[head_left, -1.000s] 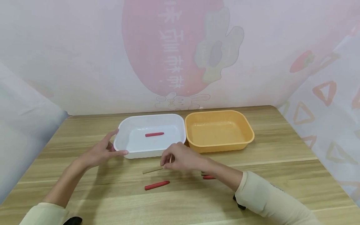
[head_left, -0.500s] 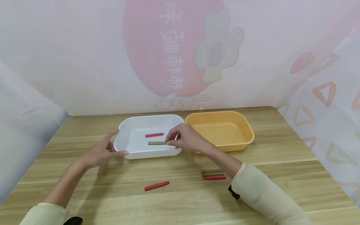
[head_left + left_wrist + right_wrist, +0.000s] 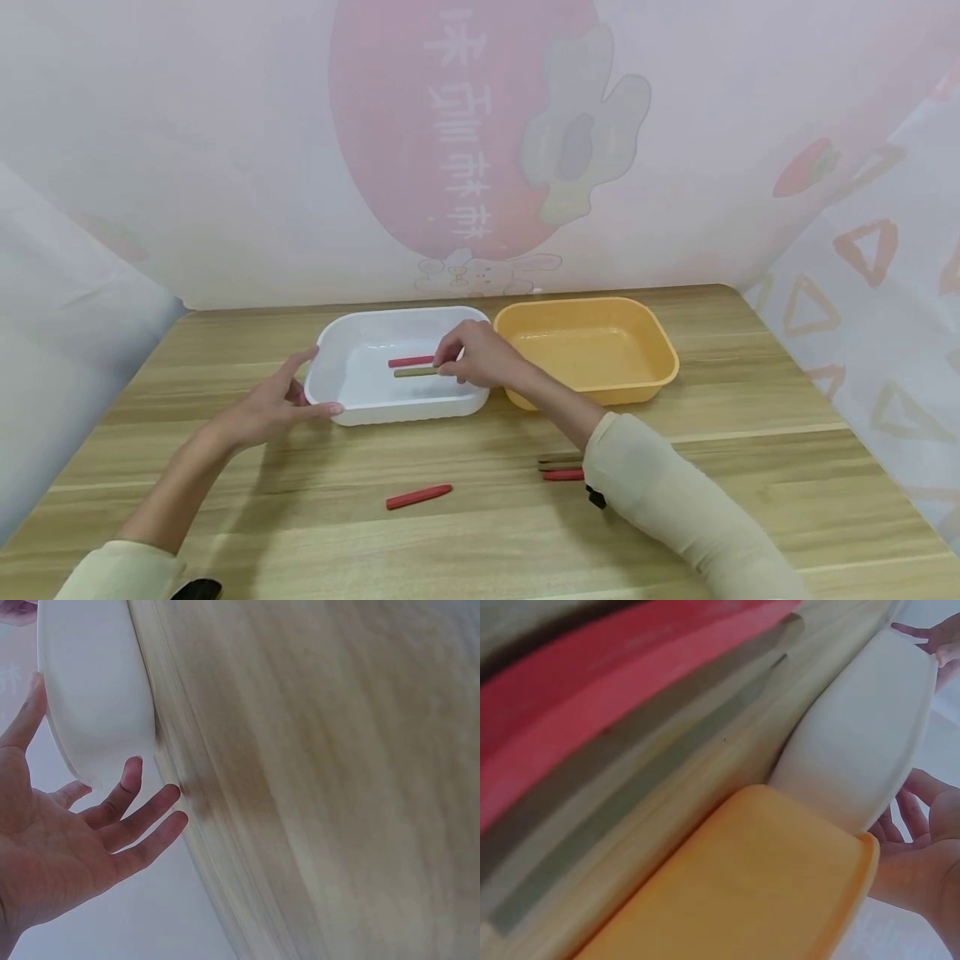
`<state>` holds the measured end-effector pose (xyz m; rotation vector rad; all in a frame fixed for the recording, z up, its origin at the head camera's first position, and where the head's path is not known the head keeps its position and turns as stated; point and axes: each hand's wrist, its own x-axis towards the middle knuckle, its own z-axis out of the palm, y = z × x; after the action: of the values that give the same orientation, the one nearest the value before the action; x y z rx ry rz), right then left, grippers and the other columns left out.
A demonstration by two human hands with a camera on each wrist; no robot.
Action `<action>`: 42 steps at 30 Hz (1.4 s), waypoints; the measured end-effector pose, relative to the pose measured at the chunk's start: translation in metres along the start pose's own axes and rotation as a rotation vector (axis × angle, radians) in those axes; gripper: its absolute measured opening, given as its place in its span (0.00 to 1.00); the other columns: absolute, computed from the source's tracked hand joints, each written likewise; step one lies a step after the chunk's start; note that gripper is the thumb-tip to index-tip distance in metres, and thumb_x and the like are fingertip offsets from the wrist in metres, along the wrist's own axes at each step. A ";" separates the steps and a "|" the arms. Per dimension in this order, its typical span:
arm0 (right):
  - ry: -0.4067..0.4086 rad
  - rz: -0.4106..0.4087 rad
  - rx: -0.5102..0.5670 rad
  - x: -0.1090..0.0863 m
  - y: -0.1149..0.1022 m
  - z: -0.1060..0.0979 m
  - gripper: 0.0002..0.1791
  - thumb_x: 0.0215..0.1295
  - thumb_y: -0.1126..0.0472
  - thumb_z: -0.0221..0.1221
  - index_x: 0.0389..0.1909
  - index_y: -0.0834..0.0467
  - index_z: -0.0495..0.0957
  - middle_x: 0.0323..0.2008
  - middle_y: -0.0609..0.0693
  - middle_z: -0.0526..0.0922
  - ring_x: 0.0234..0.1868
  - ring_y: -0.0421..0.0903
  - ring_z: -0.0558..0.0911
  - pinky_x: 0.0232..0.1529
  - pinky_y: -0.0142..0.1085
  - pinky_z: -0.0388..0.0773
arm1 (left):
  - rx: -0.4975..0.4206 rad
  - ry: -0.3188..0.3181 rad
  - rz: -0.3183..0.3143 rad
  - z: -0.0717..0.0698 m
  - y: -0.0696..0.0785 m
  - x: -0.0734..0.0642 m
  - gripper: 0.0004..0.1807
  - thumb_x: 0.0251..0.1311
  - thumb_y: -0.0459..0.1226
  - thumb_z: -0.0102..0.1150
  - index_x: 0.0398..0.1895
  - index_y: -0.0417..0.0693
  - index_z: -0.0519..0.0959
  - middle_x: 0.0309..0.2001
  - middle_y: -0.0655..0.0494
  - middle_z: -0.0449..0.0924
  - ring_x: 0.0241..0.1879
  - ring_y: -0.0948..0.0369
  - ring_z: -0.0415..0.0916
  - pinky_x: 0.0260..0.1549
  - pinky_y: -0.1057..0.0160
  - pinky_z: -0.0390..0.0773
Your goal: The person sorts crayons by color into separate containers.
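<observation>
In the head view, my right hand point(image 3: 480, 354) pinches one end of an olive-green crayon point(image 3: 415, 372) between thumb and fingertips. It is low inside the white tray point(image 3: 408, 409), beside a red crayon point(image 3: 409, 362) whose right end is hidden by the fingers. At the tray's left near corner, my left hand point(image 3: 266, 407) rests its thumb and index finger on the rim. The left wrist view has this hand point(image 3: 71, 832) with its other fingers spread loosely beside the tray wall point(image 3: 97, 682).
An orange tray point(image 3: 588, 392) stands right of the white one. Nearer on the wooden table lies a red crayon point(image 3: 418, 497). Olive crayons point(image 3: 558, 462) and another red crayon point(image 3: 562, 475) lie together by the right sleeve point(image 3: 667, 492), which partly covers them.
My right hand has lifted the olive-green crayon from the table and carried it up into the white tray, next to the red crayon. The left hand stays at the tray's corner.
</observation>
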<state>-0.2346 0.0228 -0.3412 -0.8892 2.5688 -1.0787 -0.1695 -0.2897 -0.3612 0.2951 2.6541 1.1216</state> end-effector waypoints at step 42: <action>-0.046 0.224 -0.077 0.047 0.006 0.031 0.02 0.59 0.65 0.63 0.30 0.57 0.83 0.23 0.49 0.81 0.19 0.40 0.74 0.23 0.30 0.67 | -0.021 0.005 -0.028 -0.001 -0.001 0.005 0.57 0.53 0.46 0.69 0.75 0.45 0.38 0.44 0.39 0.73 0.43 0.49 0.73 0.35 0.55 0.72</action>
<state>-0.2620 -0.0206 -0.3662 -0.6156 2.6109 -0.8916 -0.1748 -0.2895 -0.3621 0.2517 2.6407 1.1418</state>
